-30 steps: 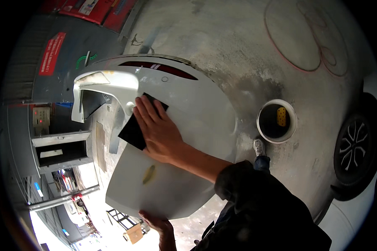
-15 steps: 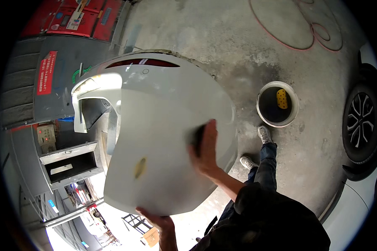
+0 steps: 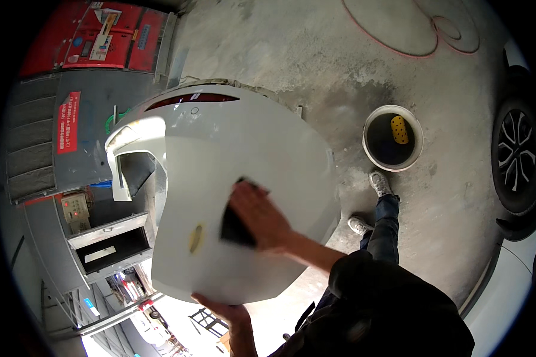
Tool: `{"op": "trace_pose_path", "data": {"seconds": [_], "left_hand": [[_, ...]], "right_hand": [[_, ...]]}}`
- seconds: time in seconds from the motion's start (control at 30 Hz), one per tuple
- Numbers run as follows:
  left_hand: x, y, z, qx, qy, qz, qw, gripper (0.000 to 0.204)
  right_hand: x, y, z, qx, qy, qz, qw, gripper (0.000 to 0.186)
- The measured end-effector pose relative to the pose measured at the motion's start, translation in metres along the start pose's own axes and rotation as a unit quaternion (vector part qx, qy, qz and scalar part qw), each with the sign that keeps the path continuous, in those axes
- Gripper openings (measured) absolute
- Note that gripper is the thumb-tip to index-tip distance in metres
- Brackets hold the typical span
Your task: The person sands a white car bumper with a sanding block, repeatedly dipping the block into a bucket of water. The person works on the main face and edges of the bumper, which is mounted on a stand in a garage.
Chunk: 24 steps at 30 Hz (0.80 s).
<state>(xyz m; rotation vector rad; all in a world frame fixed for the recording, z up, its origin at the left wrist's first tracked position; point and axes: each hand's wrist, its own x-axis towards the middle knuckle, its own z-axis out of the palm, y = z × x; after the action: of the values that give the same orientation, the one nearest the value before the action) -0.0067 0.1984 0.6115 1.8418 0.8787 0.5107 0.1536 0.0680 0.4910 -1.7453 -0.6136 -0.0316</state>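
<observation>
A light grey-white car panel (image 3: 208, 149) lies below me, with a dark red lamp strip (image 3: 192, 100) and a small yellowish patch (image 3: 196, 237). My right hand (image 3: 259, 215), blurred, presses on a black pad (image 3: 233, 225) at the panel's middle, fingers together over it. My left hand (image 3: 221, 308) holds the panel's near lower edge, its fingers curled at the rim. A cut-out white part (image 3: 123, 178) shows at the panel's left.
On the right stand a bucket (image 3: 392, 165) with a yellow perforated sponge (image 3: 399, 130) and a car wheel (image 3: 515, 152). A pink hose (image 3: 411, 53) lies behind. My feet (image 3: 380, 181) are beside the panel. Left are red cabinets (image 3: 101, 44) and a control box (image 3: 74, 208).
My right hand with the pad went from the panel's upper left down to the right, then back leftward to the middle. The view has shifted; my left hand stays on the edge.
</observation>
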Motion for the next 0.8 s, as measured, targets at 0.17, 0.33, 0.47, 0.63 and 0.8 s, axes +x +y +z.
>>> {"op": "trace_pose_path", "data": {"seconds": [0.17, 0.33, 0.47, 0.63, 0.8], "left_hand": [[-0.002, 0.012, 0.016, -0.106, 0.028, -0.014, 0.994, 0.080], [0.000, 0.011, 0.018, -0.097, 0.010, -0.019, 0.995, 0.079], [-0.007, 0.010, 0.010, -0.101, 0.049, -0.027, 0.993, 0.078], [0.003, 0.007, 0.016, -0.132, 0.031, -0.032, 0.990, 0.080], [0.003, 0.006, 0.020, -0.129, 0.021, -0.034, 0.991, 0.081]], "right_hand": [[-0.055, 0.083, 0.047, 0.024, 0.250, 0.197, 0.948, 0.085], [-0.058, 0.015, 0.070, 0.008, 0.269, 0.297, 0.916, 0.085], [-0.037, -0.061, 0.036, 0.010, 0.052, 0.115, 0.992, 0.097], [-0.072, 0.065, 0.038, 0.021, 0.191, 0.241, 0.951, 0.083], [-0.055, 0.176, 0.061, 0.036, 0.301, 0.436, 0.848, 0.069]]}}
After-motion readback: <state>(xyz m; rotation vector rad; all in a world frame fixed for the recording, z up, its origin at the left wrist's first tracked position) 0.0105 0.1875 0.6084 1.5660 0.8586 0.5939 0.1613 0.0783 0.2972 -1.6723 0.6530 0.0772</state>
